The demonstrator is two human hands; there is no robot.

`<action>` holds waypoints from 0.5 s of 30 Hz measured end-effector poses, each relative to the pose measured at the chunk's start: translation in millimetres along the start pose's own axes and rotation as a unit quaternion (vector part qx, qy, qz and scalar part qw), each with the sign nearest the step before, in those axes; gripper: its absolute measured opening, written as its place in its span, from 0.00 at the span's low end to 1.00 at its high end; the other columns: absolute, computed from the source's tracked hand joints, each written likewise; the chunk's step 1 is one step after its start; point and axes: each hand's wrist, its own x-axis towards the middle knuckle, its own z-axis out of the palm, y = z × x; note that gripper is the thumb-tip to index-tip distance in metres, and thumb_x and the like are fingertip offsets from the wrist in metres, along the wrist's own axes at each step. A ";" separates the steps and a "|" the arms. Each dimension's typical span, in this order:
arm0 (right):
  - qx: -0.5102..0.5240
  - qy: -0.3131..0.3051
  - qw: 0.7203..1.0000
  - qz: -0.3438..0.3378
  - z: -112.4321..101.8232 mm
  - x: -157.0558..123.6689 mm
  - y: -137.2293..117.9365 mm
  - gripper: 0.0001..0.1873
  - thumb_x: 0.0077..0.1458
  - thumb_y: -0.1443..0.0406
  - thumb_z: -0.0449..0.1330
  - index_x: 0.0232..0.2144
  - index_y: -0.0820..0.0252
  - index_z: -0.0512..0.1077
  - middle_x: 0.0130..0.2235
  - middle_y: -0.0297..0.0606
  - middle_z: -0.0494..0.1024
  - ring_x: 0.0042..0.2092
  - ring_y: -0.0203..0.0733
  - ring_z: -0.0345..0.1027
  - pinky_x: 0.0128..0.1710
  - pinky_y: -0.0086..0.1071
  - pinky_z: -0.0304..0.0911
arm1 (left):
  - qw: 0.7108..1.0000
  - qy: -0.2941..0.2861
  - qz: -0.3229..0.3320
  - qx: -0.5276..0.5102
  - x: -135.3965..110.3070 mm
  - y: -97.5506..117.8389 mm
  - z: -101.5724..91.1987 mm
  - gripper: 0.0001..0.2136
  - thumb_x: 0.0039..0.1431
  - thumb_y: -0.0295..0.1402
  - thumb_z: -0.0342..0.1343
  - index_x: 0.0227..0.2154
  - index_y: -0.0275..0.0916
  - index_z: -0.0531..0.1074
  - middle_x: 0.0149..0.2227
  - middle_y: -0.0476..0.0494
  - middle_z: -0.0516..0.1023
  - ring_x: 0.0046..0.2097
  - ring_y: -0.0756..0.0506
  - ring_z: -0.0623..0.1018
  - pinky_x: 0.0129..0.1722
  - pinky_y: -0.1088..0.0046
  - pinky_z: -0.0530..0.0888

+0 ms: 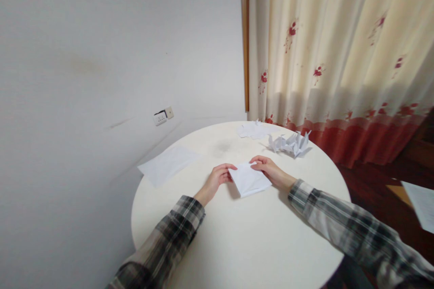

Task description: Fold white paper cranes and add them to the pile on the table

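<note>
A folded sheet of white paper (251,181) is held between my two hands, a little above the round white table. My left hand (219,178) pinches its left corner, with the thumb and fingers closed on the edge. On the other side, my right hand (269,171) grips the upper right edge, its thumb lying over the paper. The near edge of the paper tilts down toward me. Just beyond my right hand sits a cluster of folded paper cranes (290,144).
Flat white sheets (169,165) lie at the table's left edge. More white paper (254,130) rests at the far side. The round table (217,244) stands against a wall with a socket (160,118). A floral curtain (325,54) hangs behind; papers (420,203) lie off to the right.
</note>
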 end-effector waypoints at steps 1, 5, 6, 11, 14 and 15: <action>0.000 -0.001 1.000 0.000 -0.2 0.3 0.2 0.14 0.35 0.67 0.63 0.29 0.62 0.67 0.23 0.32 0.71 0.23 0.32 0.63 0.21 0.24 0.53 | 1.000 -0.003 -0.004 -0.003 0.4 -0.3 -0.9 0.10 0.44 0.32 0.51 0.29 0.32 0.71 0.27 0.42 0.72 0.29 0.48 0.71 0.31 0.74 0.67; -0.006 -0.003 1.000 0.006 -0.9 1.2 0.6 0.14 0.34 0.66 0.63 0.29 0.62 0.67 0.23 0.31 0.71 0.22 0.32 0.62 0.20 0.24 0.53 | 1.000 -0.012 -0.010 0.001 1.4 -0.2 -3.0 0.14 0.47 0.38 0.48 0.30 0.33 0.71 0.26 0.42 0.72 0.28 0.48 0.71 0.29 0.74 0.67; -0.010 -0.003 1.000 0.008 -1.0 1.3 0.6 0.14 0.34 0.66 0.63 0.29 0.62 0.67 0.23 0.31 0.71 0.22 0.31 0.62 0.20 0.24 0.53 | 1.000 -0.014 -0.013 0.007 1.5 0.0 -2.8 0.15 0.48 0.39 0.47 0.32 0.33 0.71 0.27 0.42 0.72 0.28 0.48 0.71 0.30 0.74 0.67; -0.031 -0.023 0.999 0.010 1.0 -1.1 -0.5 0.15 0.34 0.65 0.63 0.29 0.62 0.67 0.22 0.30 0.70 0.20 0.30 0.60 0.18 0.23 0.51 | 0.999 -0.016 -0.026 0.036 1.6 -0.7 0.7 0.19 0.49 0.42 0.48 0.41 0.36 0.68 0.32 0.42 0.73 0.32 0.47 0.71 0.30 0.74 0.65; -0.050 -0.046 0.998 0.009 4.1 -4.2 -1.8 0.14 0.35 0.65 0.63 0.29 0.61 0.67 0.23 0.30 0.70 0.20 0.30 0.60 0.19 0.23 0.51 | 0.997 0.004 -0.014 0.070 1.8 -1.8 2.9 0.17 0.47 0.39 0.51 0.40 0.37 0.69 0.34 0.44 0.72 0.33 0.48 0.70 0.29 0.77 0.63; -0.057 -0.053 0.997 0.007 5.1 -5.0 -2.2 0.14 0.35 0.65 0.63 0.29 0.61 0.67 0.23 0.30 0.70 0.20 0.30 0.60 0.19 0.23 0.51 | 0.996 0.011 -0.011 0.083 1.9 -1.8 3.5 0.16 0.47 0.38 0.52 0.39 0.37 0.70 0.33 0.45 0.72 0.32 0.49 0.70 0.28 0.78 0.62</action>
